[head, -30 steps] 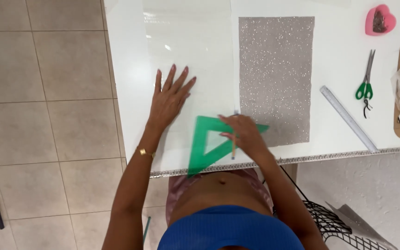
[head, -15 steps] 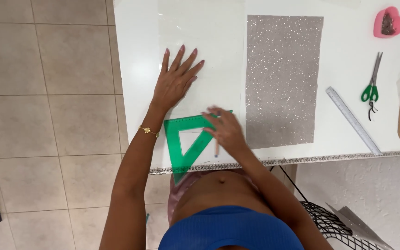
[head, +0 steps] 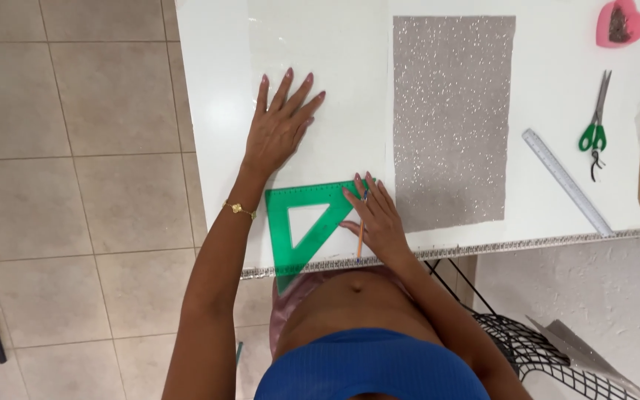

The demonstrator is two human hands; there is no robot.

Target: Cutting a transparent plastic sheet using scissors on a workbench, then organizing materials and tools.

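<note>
Head view — right hand on translucent green triangle.

On the white counter, a grey glitter sheet lies in the middle, a clear ruler and green-handled scissors lie nearer the right edge, and a pink heart-shaped dish sits at the far right corner.

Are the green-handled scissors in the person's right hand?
No, the scissors lie untouched on the table; the right hand holds a pencil.
</note>
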